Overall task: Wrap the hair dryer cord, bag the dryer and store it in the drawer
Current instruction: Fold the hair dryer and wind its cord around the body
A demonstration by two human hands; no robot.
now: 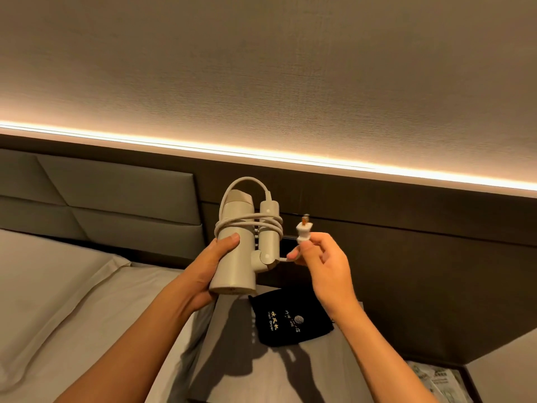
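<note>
So I've got the hair dryer (234, 257) up in front of me, left hand (213, 261) wrapped around the barrel with my thumb across the front, so that grip is closed tight on the body. The barrel's long axis runs pretty much straight up and down, and the folded handle (268, 237) sits parallel just to its right. The cord (250, 222) is looped a few times around both barrel and handle, plus one arc over the top. My right hand (325, 266) has the plug (303, 229) pinched between thumb and fingertips, prongs pointing up, other fingers loosely curled. There's only a short tail of cord left, coming out near the handle's hinge at the bottom and running right to my pinch, so the plug is just beside the handle, on the right-hand side. I reckon the wrapping is basically done and the tail just needs tucking under a loop, which is the right hand's job since it's nearest. The black drawstring bag (286, 321) marked "Hair Dryer" lies flat on the counter (334, 367) right below the dryer, beside the bed (72, 286), and it looks like nothing's in it yet. I can't see the drawer from here.
</note>
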